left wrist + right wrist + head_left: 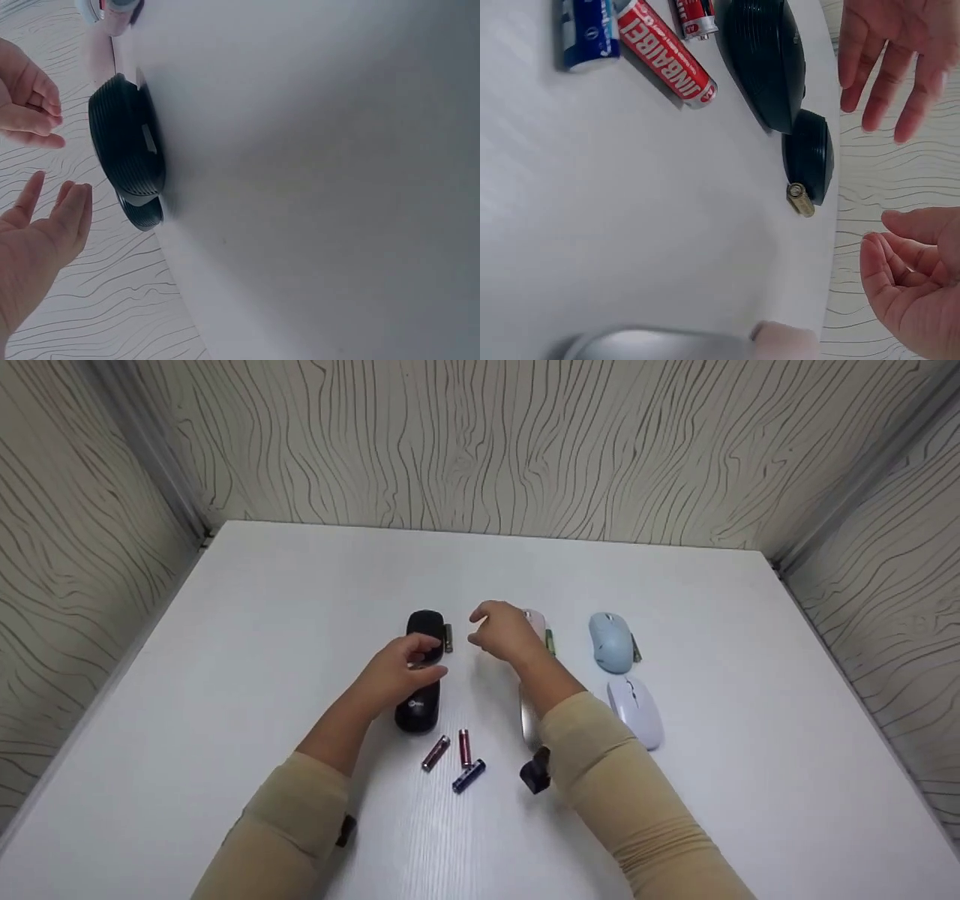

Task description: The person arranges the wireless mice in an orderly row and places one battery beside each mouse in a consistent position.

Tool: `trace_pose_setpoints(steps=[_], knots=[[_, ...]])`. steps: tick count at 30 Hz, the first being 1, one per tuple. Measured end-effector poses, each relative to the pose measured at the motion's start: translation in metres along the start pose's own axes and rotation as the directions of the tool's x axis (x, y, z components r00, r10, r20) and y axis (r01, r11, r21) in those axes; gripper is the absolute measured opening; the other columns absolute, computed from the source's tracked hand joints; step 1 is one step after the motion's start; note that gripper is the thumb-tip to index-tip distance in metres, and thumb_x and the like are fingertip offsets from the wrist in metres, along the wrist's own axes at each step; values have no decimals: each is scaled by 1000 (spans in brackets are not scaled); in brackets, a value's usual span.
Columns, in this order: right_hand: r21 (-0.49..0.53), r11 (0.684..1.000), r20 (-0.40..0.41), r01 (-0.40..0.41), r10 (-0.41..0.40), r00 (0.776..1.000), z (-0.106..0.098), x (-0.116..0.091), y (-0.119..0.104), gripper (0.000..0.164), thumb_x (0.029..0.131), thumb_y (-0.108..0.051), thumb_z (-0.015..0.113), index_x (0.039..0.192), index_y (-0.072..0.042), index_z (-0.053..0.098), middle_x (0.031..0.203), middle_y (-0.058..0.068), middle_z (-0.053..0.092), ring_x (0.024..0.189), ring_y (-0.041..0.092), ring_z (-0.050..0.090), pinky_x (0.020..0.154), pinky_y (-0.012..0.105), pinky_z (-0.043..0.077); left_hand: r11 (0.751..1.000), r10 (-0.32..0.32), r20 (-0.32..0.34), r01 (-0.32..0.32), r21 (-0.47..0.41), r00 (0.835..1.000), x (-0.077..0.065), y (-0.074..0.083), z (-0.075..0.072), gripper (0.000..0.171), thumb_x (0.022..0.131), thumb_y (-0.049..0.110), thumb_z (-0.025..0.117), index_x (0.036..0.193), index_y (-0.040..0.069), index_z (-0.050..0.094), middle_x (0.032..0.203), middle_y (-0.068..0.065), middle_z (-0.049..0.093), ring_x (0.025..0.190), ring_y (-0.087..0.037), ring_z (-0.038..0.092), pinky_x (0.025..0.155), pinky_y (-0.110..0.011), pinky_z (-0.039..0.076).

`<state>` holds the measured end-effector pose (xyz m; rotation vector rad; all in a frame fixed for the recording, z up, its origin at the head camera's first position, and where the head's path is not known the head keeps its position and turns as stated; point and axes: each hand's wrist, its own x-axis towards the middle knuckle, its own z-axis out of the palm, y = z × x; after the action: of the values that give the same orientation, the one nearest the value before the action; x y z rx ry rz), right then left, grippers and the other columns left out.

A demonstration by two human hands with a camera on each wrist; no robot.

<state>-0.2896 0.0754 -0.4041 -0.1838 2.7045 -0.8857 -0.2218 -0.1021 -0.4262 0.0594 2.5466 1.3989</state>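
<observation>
My left hand [394, 671] hovers over two black computer mice, the far black mouse [425, 622] and the near black mouse [417, 714]. Its fingers are spread and hold nothing. To its right, my right hand [506, 631] hangs above the table, fingers loosely bent, a gap between thumb and forefinger in the head view. Behind that hand a pink mouse [535, 619] is partly hidden. A gold-coloured battery [800, 199] lies against the far black mouse. Nearer to me are a red battery [436, 753], a second red battery [465, 748] and a blue battery [469, 776].
A green battery [550, 642] lies beside the pink mouse. The right forearm partly covers a silver-grey mouse [529, 724]. Farther right sit a light blue mouse [613, 645] with a battery [637, 649] beside it and a lavender mouse [637, 714]. Patterned walls [480, 450] enclose the white table [300, 577].
</observation>
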Motion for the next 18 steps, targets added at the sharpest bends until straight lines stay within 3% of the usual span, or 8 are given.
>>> trace_pose_setpoints(steps=[18], knots=[[40, 997, 52, 68, -70, 996, -1, -67, 14, 29, 83, -16, 68, 110, -17, 61, 82, -1, 59, 75, 16, 56, 68, 27, 50, 997, 75, 25, -75, 6, 997, -21, 7, 8, 46, 80, 28, 70, 123, 21, 55, 128, -3, 50, 118, -22, 48, 96, -41, 41]])
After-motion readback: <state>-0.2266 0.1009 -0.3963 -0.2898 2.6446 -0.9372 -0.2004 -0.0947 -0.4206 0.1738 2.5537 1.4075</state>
